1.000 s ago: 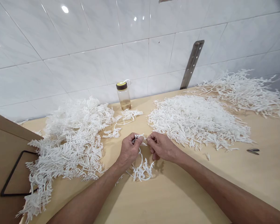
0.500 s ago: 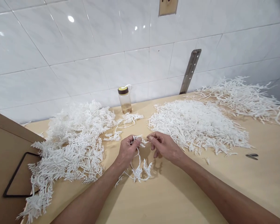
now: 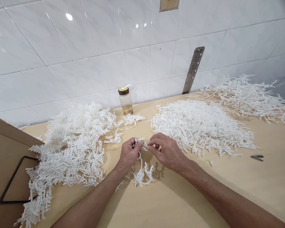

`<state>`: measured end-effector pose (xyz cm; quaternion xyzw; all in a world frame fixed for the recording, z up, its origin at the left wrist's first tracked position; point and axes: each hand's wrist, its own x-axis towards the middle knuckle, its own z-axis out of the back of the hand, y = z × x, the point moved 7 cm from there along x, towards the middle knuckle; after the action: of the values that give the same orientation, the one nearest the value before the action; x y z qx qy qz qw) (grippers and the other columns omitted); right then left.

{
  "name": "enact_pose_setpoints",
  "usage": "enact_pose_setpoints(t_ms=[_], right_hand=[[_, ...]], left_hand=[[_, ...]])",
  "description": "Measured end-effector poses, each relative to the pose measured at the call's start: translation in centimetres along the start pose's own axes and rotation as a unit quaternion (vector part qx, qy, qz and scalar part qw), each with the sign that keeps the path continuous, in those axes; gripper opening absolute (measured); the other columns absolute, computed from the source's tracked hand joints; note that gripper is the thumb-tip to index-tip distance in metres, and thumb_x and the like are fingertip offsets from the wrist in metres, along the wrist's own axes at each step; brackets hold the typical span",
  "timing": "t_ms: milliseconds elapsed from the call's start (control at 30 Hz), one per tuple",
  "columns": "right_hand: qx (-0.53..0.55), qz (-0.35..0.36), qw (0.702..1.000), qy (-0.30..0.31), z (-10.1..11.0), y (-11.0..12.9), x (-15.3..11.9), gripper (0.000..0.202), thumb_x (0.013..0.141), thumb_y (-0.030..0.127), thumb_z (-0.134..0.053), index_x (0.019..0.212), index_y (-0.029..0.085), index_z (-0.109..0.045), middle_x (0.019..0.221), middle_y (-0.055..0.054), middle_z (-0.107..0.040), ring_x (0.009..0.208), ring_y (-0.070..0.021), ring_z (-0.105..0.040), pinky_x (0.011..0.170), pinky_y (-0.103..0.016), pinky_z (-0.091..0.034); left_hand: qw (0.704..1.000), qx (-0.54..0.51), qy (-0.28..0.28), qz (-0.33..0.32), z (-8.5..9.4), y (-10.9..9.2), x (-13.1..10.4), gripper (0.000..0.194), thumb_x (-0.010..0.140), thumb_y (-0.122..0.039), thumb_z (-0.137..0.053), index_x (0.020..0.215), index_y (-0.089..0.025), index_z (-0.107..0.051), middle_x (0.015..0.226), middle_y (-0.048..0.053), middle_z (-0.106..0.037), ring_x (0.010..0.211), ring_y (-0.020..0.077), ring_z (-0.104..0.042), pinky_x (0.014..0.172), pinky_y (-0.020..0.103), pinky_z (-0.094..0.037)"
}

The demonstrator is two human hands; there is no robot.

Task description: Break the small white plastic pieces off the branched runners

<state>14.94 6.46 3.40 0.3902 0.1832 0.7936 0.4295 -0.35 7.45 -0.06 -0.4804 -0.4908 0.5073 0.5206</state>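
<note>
My left hand (image 3: 130, 152) is closed on a white branching plastic strand (image 3: 139, 176), pinching its tufted top between thumb and fingers. The rest of that strand dangles below the hand, with small forked twigs along it. My right hand (image 3: 165, 150) pinches the right side of the same tuft with thumb and forefinger, close to the left fingertips. What exactly lies between the right fingertips is too small to make out. A small white sprig (image 3: 129, 122) lies on the table just beyond my hands.
A heap of white branched strands (image 3: 78, 142) rises at left, beside a cardboard box (image 3: 7, 164). A pile of short white pieces (image 3: 199, 125) lies at right, with longer stems (image 3: 247, 95) behind. A bottle (image 3: 126, 101), metal bracket (image 3: 193, 69) and small snips (image 3: 256, 157) are also there.
My right hand has moved slightly left, and its thumb and forefinger have closed on the tuft's edge. My left hand keeps its hold. The view has shifted slightly.
</note>
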Motion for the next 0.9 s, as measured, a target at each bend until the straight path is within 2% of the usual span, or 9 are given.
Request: enact_pose_setpoints(t_ms=[167, 300, 467, 667, 900], right_hand=[[-0.056, 0.004, 0.998, 0.002, 0.1, 0.5, -0.1, 0.014, 0.089, 0.026, -0.058, 0.084, 0.020, -0.069, 0.093, -0.007, -0.069, 0.067, -0.0149, -0.060, 0.065, -0.030, -0.049], [-0.034, -0.022, 0.999, 0.005, 0.1, 0.4, 0.0, 0.016, 0.088, 0.022, -0.055, 0.078, 0.020, -0.067, 0.082, -0.005, -0.068, 0.064, -0.0145, -0.060, 0.065, -0.030, -0.048], [-0.017, -0.097, 0.995, 0.017, 0.1, -0.5, 0.3, 0.015, 0.082, 0.020, -0.055, 0.070, 0.021, -0.064, 0.070, -0.001, -0.068, 0.063, -0.0162, -0.061, 0.063, -0.029, -0.047], [0.041, -0.188, 0.978, 0.075, -0.6, -1.6, -0.1, 0.013, 0.082, 0.025, -0.054, 0.072, 0.020, -0.061, 0.063, 0.000, -0.067, 0.053, -0.0155, -0.063, 0.050, -0.025, -0.045], [0.158, -0.301, 0.935, 0.100, -2.3, -2.6, -0.6, 0.008, 0.079, 0.019, -0.052, 0.072, 0.020, -0.050, 0.058, 0.002, -0.066, 0.044, -0.0144, -0.065, 0.042, -0.021, -0.046]], left_hand=[[1.000, 0.004, 0.003, 0.006, -0.1, 0.5, 0.0, 0.039, 0.073, -0.050, -0.073, 0.066, -0.016, -0.055, 0.055, -0.006, -0.041, 0.048, 0.0064, -0.034, 0.047, 0.020, -0.029], [1.000, 0.013, 0.005, 0.001, -0.1, 0.4, 0.0, 0.037, 0.075, -0.048, -0.072, 0.067, -0.016, -0.056, 0.055, -0.006, -0.042, 0.049, 0.0067, -0.035, 0.048, 0.021, -0.030], [1.000, 0.015, 0.013, -0.005, -0.2, 0.5, 0.0, 0.036, 0.076, -0.049, -0.071, 0.070, -0.016, -0.060, 0.056, -0.005, -0.045, 0.049, 0.0071, -0.035, 0.047, 0.021, -0.031], [0.999, 0.040, 0.025, -0.020, -0.4, 0.6, -0.1, 0.034, 0.078, -0.048, -0.069, 0.073, -0.016, -0.062, 0.057, -0.004, -0.048, 0.050, 0.0082, -0.038, 0.049, 0.022, -0.033], [0.995, 0.080, 0.004, -0.063, -0.7, -0.6, -0.6, 0.027, 0.080, -0.041, -0.066, 0.072, -0.017, -0.060, 0.059, -0.004, -0.049, 0.054, 0.0095, -0.040, 0.055, 0.023, -0.035]])
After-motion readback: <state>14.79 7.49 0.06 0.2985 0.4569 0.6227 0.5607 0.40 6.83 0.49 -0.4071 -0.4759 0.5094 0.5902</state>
